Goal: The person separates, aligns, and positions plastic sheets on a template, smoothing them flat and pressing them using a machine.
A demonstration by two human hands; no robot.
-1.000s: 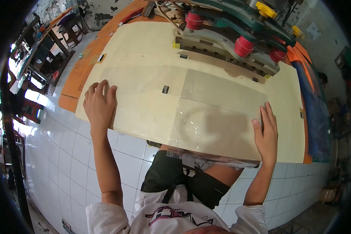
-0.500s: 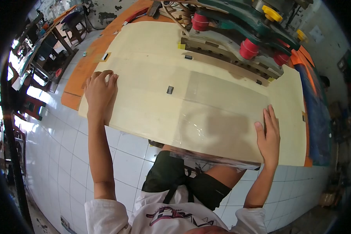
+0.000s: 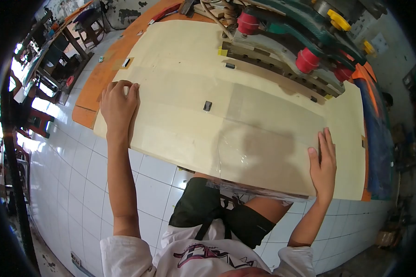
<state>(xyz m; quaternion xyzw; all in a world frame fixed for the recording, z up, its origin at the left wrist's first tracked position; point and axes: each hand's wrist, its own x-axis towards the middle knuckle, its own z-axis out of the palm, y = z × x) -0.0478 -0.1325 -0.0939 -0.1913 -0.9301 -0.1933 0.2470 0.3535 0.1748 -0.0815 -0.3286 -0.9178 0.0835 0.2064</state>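
A large cream board (image 3: 171, 124) lies across the worktable under both of my hands. My left hand (image 3: 119, 104) rests over its left edge, fingers curled inward, with nothing seen in them; the fingertips are partly hidden. My right hand (image 3: 325, 171) lies with straight fingers along the right edge of a clear plastic sheet (image 3: 263, 152), thumb apart. This sheet covers the board's right-centre part and hangs a little over the front edge. A small dark tab (image 3: 208, 106) sits left of the sheet, and another dark tab (image 3: 229, 66) lies farther back.
A green press-like frame (image 3: 305, 37) with red cylinders and yellow knobs overhangs the board's back right. Below it runs a metal bar (image 3: 282, 69). Blue plastic (image 3: 379, 138) hangs at the right. A red-handled tool (image 3: 164, 13) lies on the orange tabletop (image 3: 85, 108). White tiles cover the floor.
The view has shifted slightly, so the board, press and sheet appear farther right. Both hands keep nearly the same pose and place on the board.
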